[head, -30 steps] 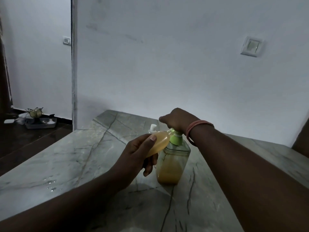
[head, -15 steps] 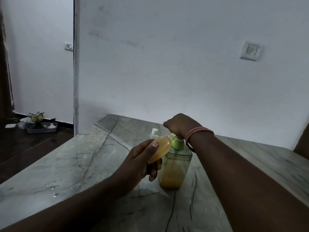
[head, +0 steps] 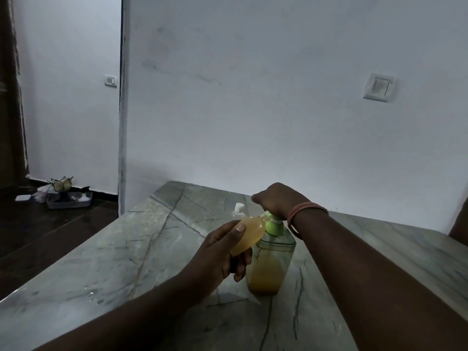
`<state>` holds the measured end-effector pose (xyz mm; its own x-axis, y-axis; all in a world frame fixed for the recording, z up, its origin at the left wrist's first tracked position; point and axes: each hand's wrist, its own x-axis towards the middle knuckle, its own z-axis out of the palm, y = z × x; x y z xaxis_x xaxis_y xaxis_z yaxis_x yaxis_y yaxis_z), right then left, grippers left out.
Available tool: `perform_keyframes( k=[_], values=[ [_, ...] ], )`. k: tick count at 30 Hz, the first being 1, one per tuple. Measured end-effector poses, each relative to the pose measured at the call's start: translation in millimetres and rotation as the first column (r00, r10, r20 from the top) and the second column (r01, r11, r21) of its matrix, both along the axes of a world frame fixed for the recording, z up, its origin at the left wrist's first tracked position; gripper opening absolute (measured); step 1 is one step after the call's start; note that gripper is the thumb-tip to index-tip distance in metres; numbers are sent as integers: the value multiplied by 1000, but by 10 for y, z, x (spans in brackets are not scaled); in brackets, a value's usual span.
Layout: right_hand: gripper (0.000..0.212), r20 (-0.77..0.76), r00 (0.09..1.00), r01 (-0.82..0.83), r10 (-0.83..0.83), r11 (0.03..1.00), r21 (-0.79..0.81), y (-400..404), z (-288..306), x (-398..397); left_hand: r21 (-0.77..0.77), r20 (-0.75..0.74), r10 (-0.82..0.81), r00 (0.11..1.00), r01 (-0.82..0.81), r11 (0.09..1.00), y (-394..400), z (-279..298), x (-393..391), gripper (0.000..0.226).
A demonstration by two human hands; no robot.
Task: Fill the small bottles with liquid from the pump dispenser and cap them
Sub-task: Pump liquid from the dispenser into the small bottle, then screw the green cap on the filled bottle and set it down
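Little changed from half a second before: both hands kept the same hold, and only the head camera had tipped a bit, showing more wall and the items sitting slightly lower in view. The liquid level in the dispenser looked the same.

The left hand (head: 217,252) gripped a small bottle (head: 249,234) with thumb on top and fingers curled underneath, holding it tilted with its mouth up against the green pump nozzle (head: 272,220). That bottle was nearly full of orange-yellow liquid.

The right hand (head: 278,198), with a pink band (head: 304,214) on the wrist, was curled over the pump head from above; the head itself was hidden under the palm, so how far down it sat couldn't be told.

The pump dispenser (head: 271,264) stood upright on the marble counter (head: 101,262), centre-right and near the person, clear-bodied, with orange-yellow liquid filling roughly the lower half.

A second small bottle (head: 238,210) with a white cap stood just beyond the held one, mostly hidden; contents not readable.

A few water drops (head: 93,296) lay on the counter, near left. On the dark floor at far left sat a tray (head: 69,200) holding small items, too dim to identify.
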<state>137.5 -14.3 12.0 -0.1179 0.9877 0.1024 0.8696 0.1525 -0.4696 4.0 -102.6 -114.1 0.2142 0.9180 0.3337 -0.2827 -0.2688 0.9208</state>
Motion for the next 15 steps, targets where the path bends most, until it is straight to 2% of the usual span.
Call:
perform_keyframes(
  k=[3,6,9,12,13,15],
  values=[
    [34,-12,1000,19,-19,1000,1,2,-19,-22,-10,6,-9,1000,9,1000,13,-7,-19,47],
    [36,-117,992,42,-42,999,-4,-34,-21,18,-18,26,-47,999,47,999,-2,-8,-31,44],
    [43,-250,966,75,-62,996,41,-44,24,54,-38,65,-116,991,119,992,-26,9,-56,52],
    [54,-499,865,150,-42,972,179,-43,166,47,-69,82,-182,980,187,980,-3,36,-111,52],
    [55,-529,848,186,-19,947,263,-67,233,24,-66,81,-196,977,202,977,0,42,-129,51],
    [57,-496,868,221,31,869,443,-207,354,-74,-50,86,-215,973,220,974,4,60,-156,46]
  ],
)
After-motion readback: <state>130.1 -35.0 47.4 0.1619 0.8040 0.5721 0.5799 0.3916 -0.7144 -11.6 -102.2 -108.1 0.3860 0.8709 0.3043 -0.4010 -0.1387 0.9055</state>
